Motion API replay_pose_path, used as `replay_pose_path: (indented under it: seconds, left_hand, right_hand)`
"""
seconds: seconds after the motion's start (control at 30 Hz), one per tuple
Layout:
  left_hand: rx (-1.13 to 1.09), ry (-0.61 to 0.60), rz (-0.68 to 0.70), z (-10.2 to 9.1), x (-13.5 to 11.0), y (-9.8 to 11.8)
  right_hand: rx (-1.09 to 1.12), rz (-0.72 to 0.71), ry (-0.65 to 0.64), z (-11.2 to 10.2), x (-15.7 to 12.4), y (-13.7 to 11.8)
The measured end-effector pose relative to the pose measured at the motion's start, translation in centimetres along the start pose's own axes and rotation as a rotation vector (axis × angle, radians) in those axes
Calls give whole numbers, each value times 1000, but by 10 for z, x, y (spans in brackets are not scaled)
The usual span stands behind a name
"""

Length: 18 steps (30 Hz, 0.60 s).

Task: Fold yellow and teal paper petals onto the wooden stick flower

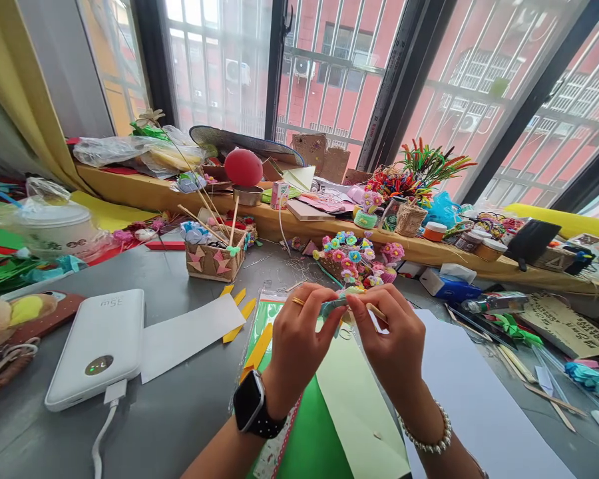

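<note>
Two hands pinched a teal piece over the table

Two hands worked above a grey table (180, 412) crowded with craft things. A white sheet (479, 399) lay at 4 o'clock from the hands, and green paper (314, 439) lay right under them at 6 o'clock. A white power bank (97, 346) sat well off at 9 o'clock. A card box (214, 259) of sticks stood at 11 o'clock, and a flower basket (357, 256) stood near at 12 o'clock. The left hand (299, 339) was closed, thumb and fingertips gripping a small teal piece (335, 305), held up in the air between both hands. The right hand (397, 342), at 3 o'clock and touching the piece, was closed on a thin stick (378, 311).
</note>
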<state>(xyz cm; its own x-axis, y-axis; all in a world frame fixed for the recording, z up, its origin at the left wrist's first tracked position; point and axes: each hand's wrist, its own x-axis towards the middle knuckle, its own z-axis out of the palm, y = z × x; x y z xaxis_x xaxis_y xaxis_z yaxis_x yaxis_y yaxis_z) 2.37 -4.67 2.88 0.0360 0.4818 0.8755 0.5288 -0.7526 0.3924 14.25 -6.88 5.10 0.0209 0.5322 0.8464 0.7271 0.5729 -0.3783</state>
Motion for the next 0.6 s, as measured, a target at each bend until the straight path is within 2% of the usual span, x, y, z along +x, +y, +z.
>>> replay_pose_path:
  seconds: [0.3,0.6]
  left_hand:
    - [30,42,-19,-1,0,1]
    - [8,-86,-7,-3,2,0]
  right_hand:
    - [40,98,0,0,0,-4]
    - [43,113,-38,1,-2,-5]
